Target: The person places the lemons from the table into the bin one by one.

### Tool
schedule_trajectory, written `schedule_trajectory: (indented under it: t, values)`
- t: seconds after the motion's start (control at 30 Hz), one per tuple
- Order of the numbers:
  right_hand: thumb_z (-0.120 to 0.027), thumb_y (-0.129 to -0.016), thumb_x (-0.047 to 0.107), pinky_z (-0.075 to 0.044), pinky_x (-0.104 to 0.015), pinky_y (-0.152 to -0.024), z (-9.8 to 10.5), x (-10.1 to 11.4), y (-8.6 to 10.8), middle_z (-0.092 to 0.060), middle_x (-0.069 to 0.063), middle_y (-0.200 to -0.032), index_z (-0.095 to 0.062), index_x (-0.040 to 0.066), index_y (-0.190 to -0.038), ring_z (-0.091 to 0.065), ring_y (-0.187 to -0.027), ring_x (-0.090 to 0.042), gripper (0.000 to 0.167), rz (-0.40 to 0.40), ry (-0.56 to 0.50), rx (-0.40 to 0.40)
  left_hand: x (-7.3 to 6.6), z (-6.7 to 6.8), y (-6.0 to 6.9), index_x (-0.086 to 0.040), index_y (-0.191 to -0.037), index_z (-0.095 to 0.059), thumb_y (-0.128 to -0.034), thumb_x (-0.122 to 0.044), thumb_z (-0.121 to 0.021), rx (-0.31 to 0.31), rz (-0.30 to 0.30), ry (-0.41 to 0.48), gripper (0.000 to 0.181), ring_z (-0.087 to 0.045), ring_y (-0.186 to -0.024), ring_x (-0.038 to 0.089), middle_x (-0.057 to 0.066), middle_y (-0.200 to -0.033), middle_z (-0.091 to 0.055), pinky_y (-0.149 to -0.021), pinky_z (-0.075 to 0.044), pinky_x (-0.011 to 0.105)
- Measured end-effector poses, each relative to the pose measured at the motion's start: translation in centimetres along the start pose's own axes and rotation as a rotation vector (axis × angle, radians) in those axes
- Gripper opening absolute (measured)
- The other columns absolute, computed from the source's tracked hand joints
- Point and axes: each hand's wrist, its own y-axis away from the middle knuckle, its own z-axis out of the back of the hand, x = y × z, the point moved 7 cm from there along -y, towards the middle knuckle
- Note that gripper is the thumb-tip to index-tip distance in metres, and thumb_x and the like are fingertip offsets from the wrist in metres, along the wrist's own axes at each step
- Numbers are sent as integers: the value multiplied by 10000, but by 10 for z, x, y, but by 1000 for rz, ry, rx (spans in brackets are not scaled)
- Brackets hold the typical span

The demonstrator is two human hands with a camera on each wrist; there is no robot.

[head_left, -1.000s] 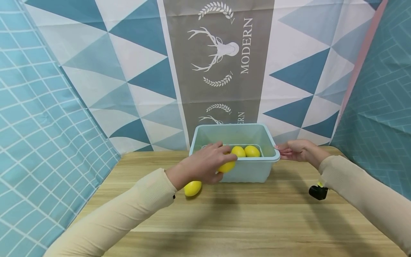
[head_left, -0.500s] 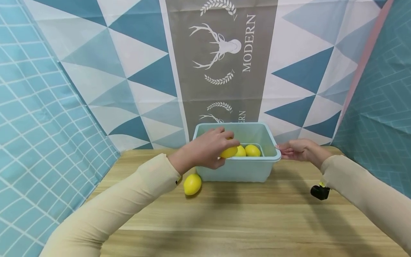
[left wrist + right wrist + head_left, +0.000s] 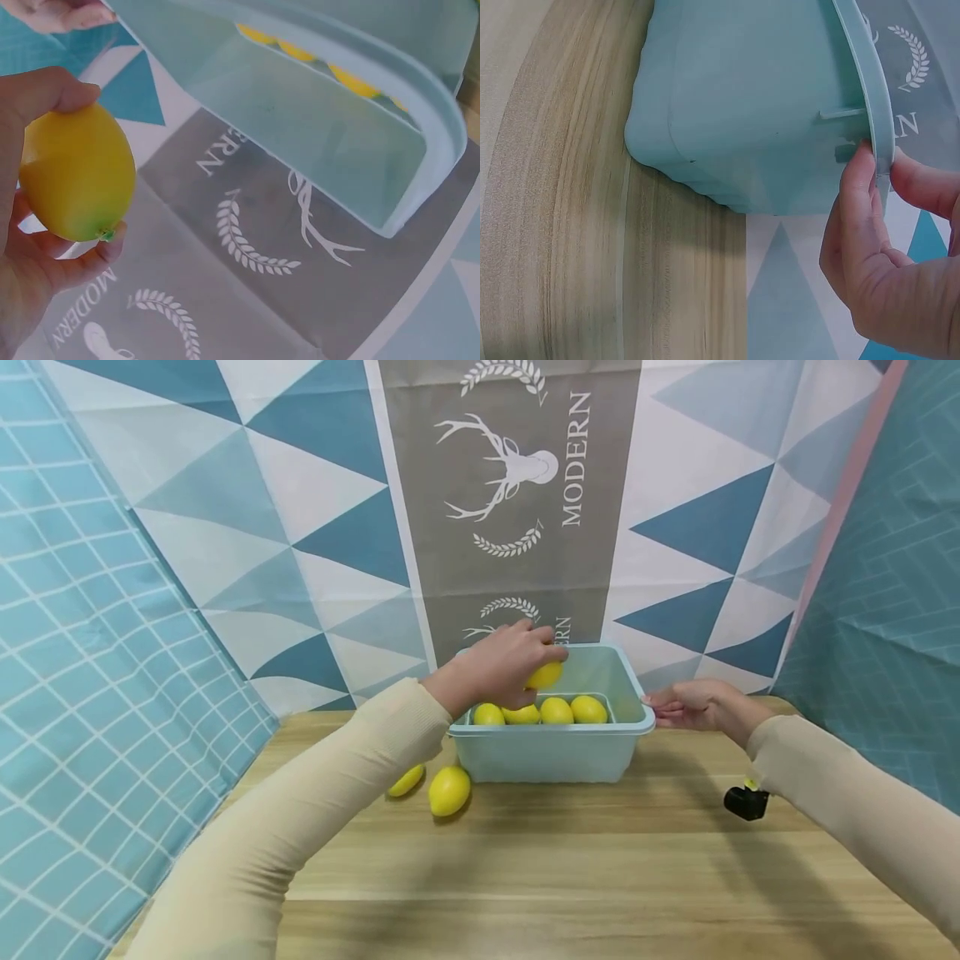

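Note:
In the head view my left hand (image 3: 501,667) grips a yellow lemon (image 3: 545,675) above a light blue plastic bin (image 3: 536,756). The left wrist view shows this lemon (image 3: 79,172) between thumb and fingers, its greenish tip exposed. Several lemons (image 3: 557,711) lie in a row inside the bin, along its near side. At the bin's right end, my right hand (image 3: 693,703) pinches the rim. Up close in the right wrist view, the thumb of that hand (image 3: 885,270) is inside the rim (image 3: 881,112) and the fingers are outside.
Two more things lie on the wooden table (image 3: 525,877) left of the bin: a whole lemon (image 3: 450,791) and a partly hidden yellow one (image 3: 406,781). A small black object (image 3: 746,803) shows by the right sleeve. Patterned cloth (image 3: 517,568) hangs close behind the bin.
My left hand has carried its lemon up and farther back, from the bin's front edge to above the bin. More lemons inside now show. The right hand keeps its hold on the rim.

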Motion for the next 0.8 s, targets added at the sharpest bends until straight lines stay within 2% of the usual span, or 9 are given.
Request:
schedule_trajectory:
  t: [0.27,0.53,0.8]
  values:
    - [-587,-946,121,-596,-199,-783,1,-2,-1,-685,-2,-802,-625,91,-895,-677,-736,-68,70,2,-13,-5,16,-10,-13,-178,-1290,-547,-800,-232,-693,42,52,10,514,-543,-973,237,55,-1143,-577,-817,-559,327]
    - [-591,-939,106,-598,-208,-785,2,-2,-1,-684,-15,-800,-621,89,-872,-683,-742,-84,75,2,-34,-13,21,-22,-23,-174,-1308,-510,-817,-266,-682,56,45,-10,529,-523,-1004,235,64,-1166,-558,-807,-555,309]
    - [-610,-928,108,-598,-217,-801,2,-2,-2,-685,-20,-807,-614,87,-877,-684,-746,-90,56,-7,-49,-22,32,-40,-36,-198,-1367,-472,-810,-303,-709,116,63,-43,615,-546,-1029,222,60,-1221,-563,-875,-565,322]
